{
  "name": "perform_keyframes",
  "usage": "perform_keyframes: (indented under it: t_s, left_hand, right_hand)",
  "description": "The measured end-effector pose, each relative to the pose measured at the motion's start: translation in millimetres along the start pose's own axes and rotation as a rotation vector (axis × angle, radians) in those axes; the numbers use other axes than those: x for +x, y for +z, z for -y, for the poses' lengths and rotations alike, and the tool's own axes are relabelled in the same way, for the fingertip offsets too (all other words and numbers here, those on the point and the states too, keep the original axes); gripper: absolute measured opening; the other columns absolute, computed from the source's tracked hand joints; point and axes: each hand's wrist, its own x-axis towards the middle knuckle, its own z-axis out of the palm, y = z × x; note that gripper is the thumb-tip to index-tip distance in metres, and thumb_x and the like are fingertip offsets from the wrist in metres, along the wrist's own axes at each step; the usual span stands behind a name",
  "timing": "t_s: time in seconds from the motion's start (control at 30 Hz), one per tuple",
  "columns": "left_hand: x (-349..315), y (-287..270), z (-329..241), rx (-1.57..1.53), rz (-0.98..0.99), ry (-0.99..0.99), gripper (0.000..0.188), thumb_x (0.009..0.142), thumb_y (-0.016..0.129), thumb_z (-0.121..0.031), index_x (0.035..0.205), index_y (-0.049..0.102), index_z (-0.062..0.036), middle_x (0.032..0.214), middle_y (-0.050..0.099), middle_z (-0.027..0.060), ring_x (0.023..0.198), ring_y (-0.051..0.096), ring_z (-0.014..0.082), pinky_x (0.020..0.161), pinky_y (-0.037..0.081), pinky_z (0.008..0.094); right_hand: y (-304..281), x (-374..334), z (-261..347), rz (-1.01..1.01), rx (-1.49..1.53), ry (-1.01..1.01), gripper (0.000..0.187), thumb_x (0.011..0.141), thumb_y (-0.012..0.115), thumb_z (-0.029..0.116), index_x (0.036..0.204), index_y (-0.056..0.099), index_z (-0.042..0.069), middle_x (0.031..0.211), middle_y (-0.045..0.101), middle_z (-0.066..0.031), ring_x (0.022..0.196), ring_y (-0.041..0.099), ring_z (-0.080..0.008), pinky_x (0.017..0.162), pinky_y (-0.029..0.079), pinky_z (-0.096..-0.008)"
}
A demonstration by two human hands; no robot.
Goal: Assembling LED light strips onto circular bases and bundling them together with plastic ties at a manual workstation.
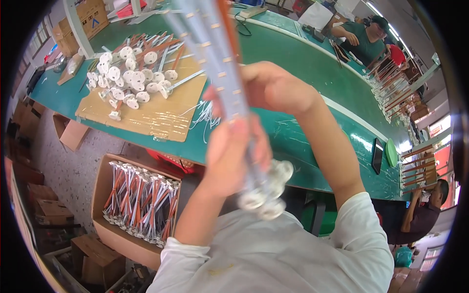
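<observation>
I hold up a bundle of LED strips [222, 73], pale grey and orange with small yellowish chips, close in front of me. My left hand [237, 151] is wrapped round its lower part. Higher up, my right hand [278, 88] closes round the bundle from behind, its fingers partly hidden by the strips. White round end caps [266, 195] cluster at the bundle's lower end, near my shirt. Motion blurs the strips and my left fingers. On the bench beyond lie thin white ties [207, 115], next to a pile of loose strips with white round caps [129, 73].
The pile rests on a cardboard sheet [166, 119] on the green bench [303, 132]. Below it, an open carton [100, 219] holds several tied strip bundles [139, 200]. A phone [377, 156] and green dish [391, 153] lie right. Two people [364, 41] work at the far side and right.
</observation>
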Motion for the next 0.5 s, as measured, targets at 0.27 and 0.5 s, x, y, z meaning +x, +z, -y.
perform_keyframes:
  t_s: [0.27, 0.5]
  left_hand:
    - [-42, -38, -34, 0.024, -0.255, 0.063, 0.033, 0.104, 0.034, -0.036, 0.096, 0.045, -0.0058, 0.058, 0.037, 0.0007, 0.043, 0.039, 0.0131, 0.046, 0.034, 0.0284]
    - [-40, -48, -17, 0.044, -0.284, -0.005, 0.027, 0.104, 0.034, -0.034, 0.110, 0.039, -0.0090, 0.057, 0.037, 0.0028, 0.042, 0.039, 0.0143, 0.047, 0.036, 0.0278]
  right_hand:
    - [-97, 1, -100, 0.247, -1.457, 0.067, 0.023, 0.079, 0.063, 0.002, 0.101, 0.066, 0.007, 0.103, 0.063, -0.0079, 0.099, 0.059, -0.0260, 0.084, 0.051, -0.0353]
    - [-98, 8, -114, 0.473, -1.607, 0.017, 0.010, 0.081, 0.055, 0.009, 0.088, 0.062, 0.005, 0.095, 0.058, -0.0084, 0.098, 0.056, -0.0259, 0.081, 0.052, -0.0362]
